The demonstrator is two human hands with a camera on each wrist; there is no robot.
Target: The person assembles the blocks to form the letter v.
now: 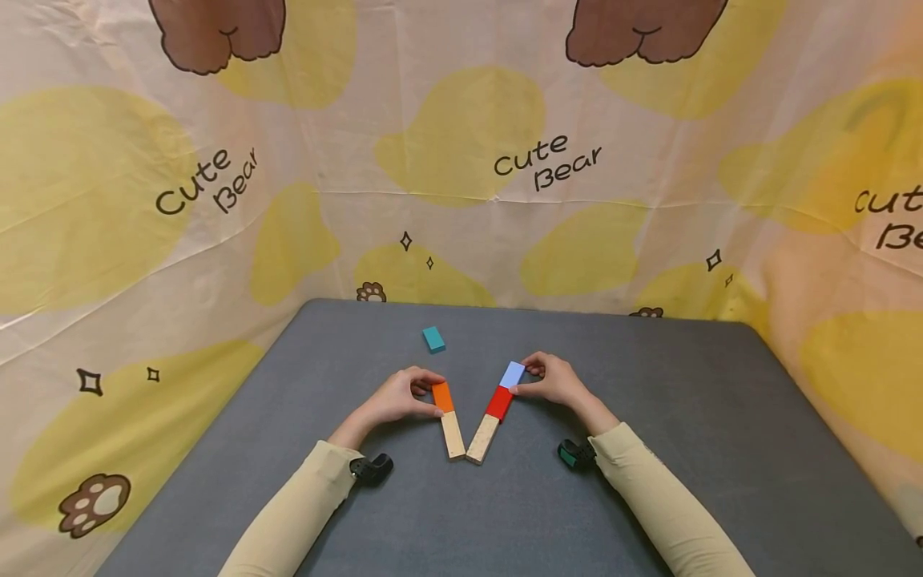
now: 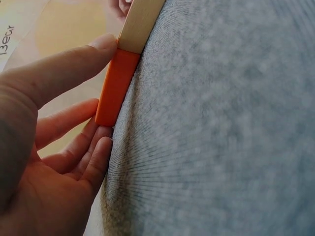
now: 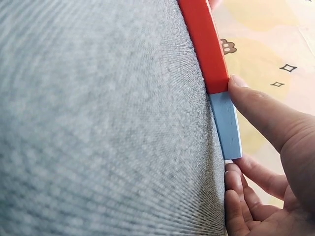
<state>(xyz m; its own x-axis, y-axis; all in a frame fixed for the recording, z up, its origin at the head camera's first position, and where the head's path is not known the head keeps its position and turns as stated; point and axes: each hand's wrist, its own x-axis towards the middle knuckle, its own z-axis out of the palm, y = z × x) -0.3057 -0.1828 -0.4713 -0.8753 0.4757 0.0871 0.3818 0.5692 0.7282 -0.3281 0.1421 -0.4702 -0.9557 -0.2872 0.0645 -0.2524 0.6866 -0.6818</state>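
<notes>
Wooden blocks lie end to end on the table in two slanting rows that form a V. In the left row, an orange block (image 1: 443,397) meets a plain wood block (image 1: 453,437). A light blue block (image 1: 512,374), a red block (image 1: 499,403) and another plain wood block (image 1: 482,439) make up the right row. My left hand (image 1: 404,395) pinches the orange block lengthwise, index finger at its far end, thumb (image 2: 102,43) at the seam. My right hand (image 1: 555,380) holds the light blue block likewise, its thumb (image 3: 241,84) beside the red block's end.
A teal block (image 1: 433,339) lies by itself beyond the left row. The grey table (image 1: 461,529) runs back to a printed cloth (image 1: 461,136) hanging behind and at the sides. Dark wrist devices (image 1: 371,470) sit at both sleeve cuffs.
</notes>
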